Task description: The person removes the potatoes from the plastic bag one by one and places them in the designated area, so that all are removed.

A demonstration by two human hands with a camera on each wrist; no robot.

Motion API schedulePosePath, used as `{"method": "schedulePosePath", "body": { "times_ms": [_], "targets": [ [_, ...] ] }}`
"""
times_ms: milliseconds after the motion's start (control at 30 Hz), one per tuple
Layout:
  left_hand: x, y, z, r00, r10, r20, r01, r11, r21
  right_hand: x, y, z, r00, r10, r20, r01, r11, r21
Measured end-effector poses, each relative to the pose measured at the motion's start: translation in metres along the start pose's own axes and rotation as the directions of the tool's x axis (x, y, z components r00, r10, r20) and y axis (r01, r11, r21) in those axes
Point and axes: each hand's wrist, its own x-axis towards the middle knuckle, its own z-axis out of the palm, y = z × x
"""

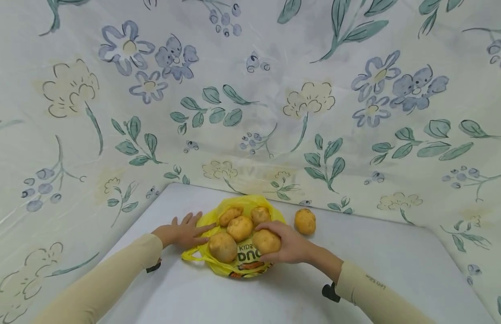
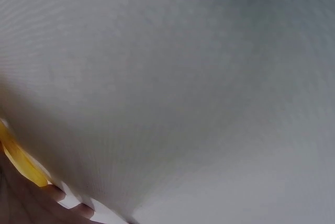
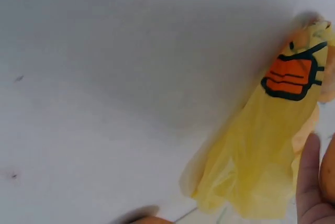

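A yellow plastic bag (image 1: 244, 270) with printed lettering lies spread on the white table. Several potatoes (image 1: 240, 228) sit on it. My right hand (image 1: 288, 243) grips one potato (image 1: 266, 241) over the bag's right half, thumb and fingers curled round it. At the bag's left edge my left hand (image 1: 185, 231) lies with fingers spread, touching the plastic. One more potato (image 1: 305, 221) rests on the table to the right of the bag. In the right wrist view the bag's side (image 3: 251, 156) shows beside my fingers; in the left wrist view only a yellow strip (image 2: 23, 164) of it appears.
The white table (image 1: 355, 252) backs onto a wall sheet (image 1: 250, 126) printed with flowers and leaves, which also runs along the left. Dark straps sit at both wrists below beige sleeves (image 1: 125, 265).
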Motion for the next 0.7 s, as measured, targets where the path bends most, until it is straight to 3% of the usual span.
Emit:
{"method": "schedulePosePath", "body": {
  "times_ms": [233, 467, 700],
  "targets": [
    [0.001, 0.000, 0.000, 1.000, 0.003, 0.002, -0.003, 1.000, -0.007, -0.009, 0.006, -0.009, 0.996, 0.056, -0.069, -0.055, 0.998, 0.016],
    [0.000, -0.001, 0.000, 1.000, 0.003, 0.001, -0.003, 1.000, -0.015, -0.014, 0.010, -0.025, 0.993, 0.022, -0.113, -0.024, 0.999, -0.021],
    [0.001, -0.001, 0.001, 1.000, 0.008, -0.007, -0.008, 1.000, -0.011, -0.019, 0.017, -0.040, 0.987, 0.051, -0.156, -0.061, 0.996, -0.065]
  ]
}}
